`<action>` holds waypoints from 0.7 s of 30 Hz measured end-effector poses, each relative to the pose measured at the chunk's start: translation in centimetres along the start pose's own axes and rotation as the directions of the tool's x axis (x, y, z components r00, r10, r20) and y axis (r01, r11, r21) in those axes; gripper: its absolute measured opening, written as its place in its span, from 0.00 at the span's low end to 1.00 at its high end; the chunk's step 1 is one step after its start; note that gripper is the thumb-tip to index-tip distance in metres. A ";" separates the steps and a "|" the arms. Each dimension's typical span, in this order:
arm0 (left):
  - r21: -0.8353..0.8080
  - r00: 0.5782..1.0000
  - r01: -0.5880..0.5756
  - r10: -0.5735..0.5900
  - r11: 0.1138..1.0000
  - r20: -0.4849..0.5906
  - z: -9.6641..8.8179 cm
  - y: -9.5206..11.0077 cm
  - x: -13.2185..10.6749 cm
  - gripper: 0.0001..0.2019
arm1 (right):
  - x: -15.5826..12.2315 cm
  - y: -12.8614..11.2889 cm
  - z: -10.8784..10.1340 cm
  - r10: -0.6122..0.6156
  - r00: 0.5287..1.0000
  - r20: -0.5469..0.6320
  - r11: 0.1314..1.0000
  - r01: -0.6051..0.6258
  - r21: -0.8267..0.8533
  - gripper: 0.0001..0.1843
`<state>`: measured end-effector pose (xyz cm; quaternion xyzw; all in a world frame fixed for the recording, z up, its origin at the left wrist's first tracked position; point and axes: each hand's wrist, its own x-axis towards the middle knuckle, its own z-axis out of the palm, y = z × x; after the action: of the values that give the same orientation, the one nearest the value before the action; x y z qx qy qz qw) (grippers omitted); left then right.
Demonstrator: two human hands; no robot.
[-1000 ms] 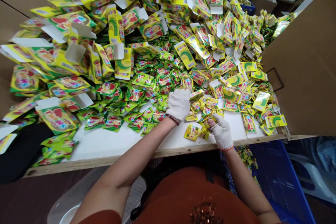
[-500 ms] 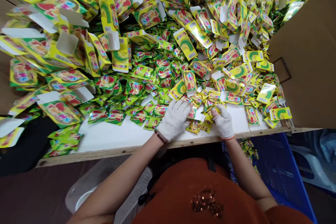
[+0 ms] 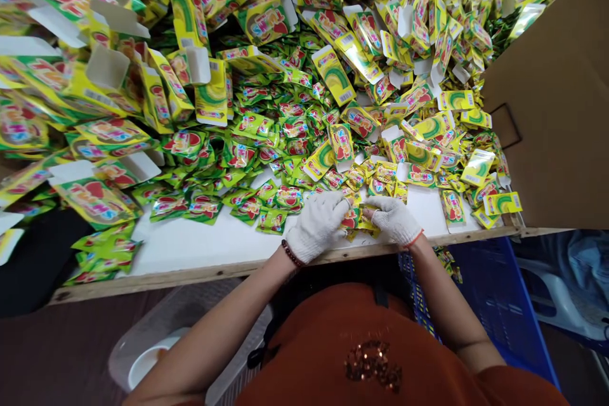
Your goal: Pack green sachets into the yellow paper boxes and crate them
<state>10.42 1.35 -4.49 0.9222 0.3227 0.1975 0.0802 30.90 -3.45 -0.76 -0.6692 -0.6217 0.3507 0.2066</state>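
Note:
Both of my hands wear white knit gloves. My left hand (image 3: 316,224) and my right hand (image 3: 392,219) meet near the front edge of the white table (image 3: 200,245), fingers closed together on a small bunch of yellow sachets (image 3: 358,219). Just beyond my hands lie more small yellow sachets (image 3: 380,172). Green sachets (image 3: 247,158) spread across the middle of the table. Open yellow-green cartons (image 3: 333,75) with white flaps are heaped behind them and to both sides.
A brown cardboard wall (image 3: 552,101) stands at the right of the table. A blue plastic crate (image 3: 495,311) holding sachets sits below the table on my right. A clear tub with a white bowl (image 3: 147,355) is on the floor at the left.
My hands have drawn back toward the table's front edge and come together, gathering yellow sachets between them. The view has shifted slightly closer to the pile.

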 end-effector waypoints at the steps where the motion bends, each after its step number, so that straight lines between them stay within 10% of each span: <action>1: 0.010 1.000 -0.007 0.007 1.000 -0.008 0.2 0.2 0.0 0.17 | 0.1 -0.2 -0.2 0.000 1.000 0.017 0.999 0.000 -0.043 0.10; 12: -0.017 0.991 0.130 -0.130 0.991 -0.015 0.0 0.9 -0.4 0.27 | 0.0 -0.4 0.3 0.081 0.985 -0.150 0.997 -0.082 0.000 0.15; 21: 0.019 0.998 -0.017 0.018 1.000 -0.067 0.5 0.5 -0.6 0.21 | -0.4 0.5 -0.8 -0.009 0.991 0.131 0.962 -0.028 0.271 0.13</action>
<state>10.46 0.63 -4.99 0.9185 0.3190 0.2260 0.0590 31.85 -3.74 -0.54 -0.6130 -0.5767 0.4769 0.2534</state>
